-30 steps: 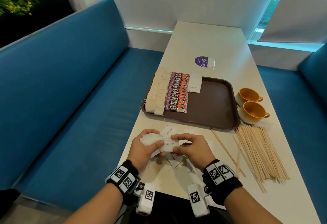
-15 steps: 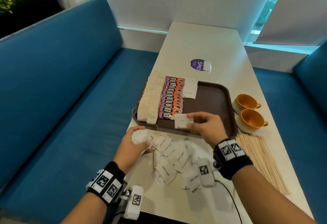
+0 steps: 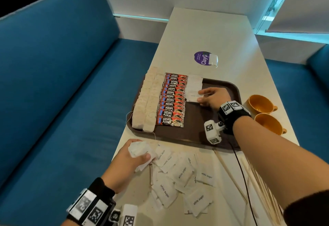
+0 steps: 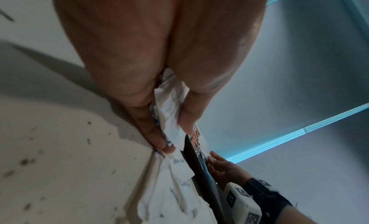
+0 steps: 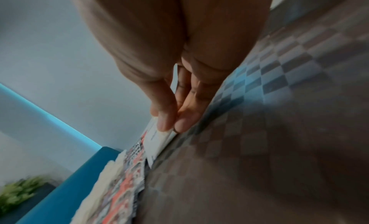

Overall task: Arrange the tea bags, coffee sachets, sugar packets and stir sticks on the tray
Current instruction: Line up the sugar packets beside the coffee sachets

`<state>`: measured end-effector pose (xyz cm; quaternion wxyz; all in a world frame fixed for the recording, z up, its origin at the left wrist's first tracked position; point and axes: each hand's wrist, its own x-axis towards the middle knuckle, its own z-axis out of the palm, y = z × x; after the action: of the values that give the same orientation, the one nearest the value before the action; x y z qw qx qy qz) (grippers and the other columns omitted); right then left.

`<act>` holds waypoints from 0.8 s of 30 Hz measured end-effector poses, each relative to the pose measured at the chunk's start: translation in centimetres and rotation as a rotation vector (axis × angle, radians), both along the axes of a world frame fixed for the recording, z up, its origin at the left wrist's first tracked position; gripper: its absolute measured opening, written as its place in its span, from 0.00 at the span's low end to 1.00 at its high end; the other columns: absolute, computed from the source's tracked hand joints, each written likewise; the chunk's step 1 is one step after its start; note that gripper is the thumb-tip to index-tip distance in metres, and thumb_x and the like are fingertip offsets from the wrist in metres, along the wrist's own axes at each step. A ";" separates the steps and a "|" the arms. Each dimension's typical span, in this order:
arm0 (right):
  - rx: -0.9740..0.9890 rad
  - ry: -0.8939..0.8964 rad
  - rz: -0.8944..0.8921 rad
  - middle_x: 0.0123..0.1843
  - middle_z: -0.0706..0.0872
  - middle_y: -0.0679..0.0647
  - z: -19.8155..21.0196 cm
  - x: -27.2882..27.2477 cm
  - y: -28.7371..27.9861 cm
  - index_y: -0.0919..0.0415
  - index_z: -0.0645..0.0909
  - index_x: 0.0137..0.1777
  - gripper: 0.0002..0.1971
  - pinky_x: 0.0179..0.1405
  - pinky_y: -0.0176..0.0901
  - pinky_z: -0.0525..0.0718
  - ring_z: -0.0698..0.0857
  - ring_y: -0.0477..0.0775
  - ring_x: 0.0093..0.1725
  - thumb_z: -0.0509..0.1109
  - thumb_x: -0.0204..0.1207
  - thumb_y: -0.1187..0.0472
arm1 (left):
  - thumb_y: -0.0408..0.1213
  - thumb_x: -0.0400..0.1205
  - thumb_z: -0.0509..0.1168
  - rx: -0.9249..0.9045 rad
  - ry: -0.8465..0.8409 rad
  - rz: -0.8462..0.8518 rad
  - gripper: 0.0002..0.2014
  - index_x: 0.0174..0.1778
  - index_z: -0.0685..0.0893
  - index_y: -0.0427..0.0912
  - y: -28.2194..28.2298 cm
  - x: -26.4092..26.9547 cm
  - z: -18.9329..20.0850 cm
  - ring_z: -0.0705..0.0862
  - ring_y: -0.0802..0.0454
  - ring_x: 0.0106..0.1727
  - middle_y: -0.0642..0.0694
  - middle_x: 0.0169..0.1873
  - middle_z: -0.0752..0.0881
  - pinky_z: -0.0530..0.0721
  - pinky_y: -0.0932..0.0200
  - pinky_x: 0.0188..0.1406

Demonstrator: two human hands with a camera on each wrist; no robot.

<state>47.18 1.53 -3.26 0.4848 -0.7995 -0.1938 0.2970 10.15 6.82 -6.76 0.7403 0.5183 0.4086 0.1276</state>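
Observation:
A brown tray [image 3: 204,133] carries two rows of pale tea bags [image 3: 148,101], a row of red coffee sachets [image 3: 172,99] and a short column of white sugar packets [image 3: 195,83]. My right hand [image 3: 209,97] pinches one white sugar packet [image 3: 192,96] between thumb and fingers, low over the tray beside the sachets; the same packet [image 5: 157,140] shows in the right wrist view. My left hand [image 3: 131,158] grips a bunch of sugar packets [image 3: 138,149] at the table's left edge, also seen as packets [image 4: 169,115]. Several loose sugar packets [image 3: 181,177] lie near me. Wooden stir sticks [image 3: 256,181] lie at the right.
Two orange cups [image 3: 261,106] stand right of the tray. A purple round sticker with a small white packet [image 3: 204,59] lies beyond the tray. Blue bench seats [image 3: 62,83] flank the white table [image 3: 204,33]. A black cable [image 3: 243,181] crosses the table by my right arm.
My right hand took one sugar packet from the left hand's bunch and carried it forward onto the tray beside the sachets. The left hand stayed at the table edge holding the rest.

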 end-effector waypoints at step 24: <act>-0.014 -0.051 -0.011 0.43 0.89 0.62 1.7 -1.9 -2.1 0.60 0.90 0.48 0.02 0.39 0.48 0.94 0.84 0.51 0.34 0.78 0.78 0.66 | 0.31 0.77 0.80 -0.071 -0.064 0.039 0.24 0.68 0.80 0.38 0.0 0.1 0.9 0.89 0.31 0.61 0.29 0.58 0.90 0.87 0.41 0.57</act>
<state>45.31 -0.57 -1.58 0.4757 -0.8112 -0.1997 0.2754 10.28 6.80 -5.86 0.7684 0.4793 0.3988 0.1438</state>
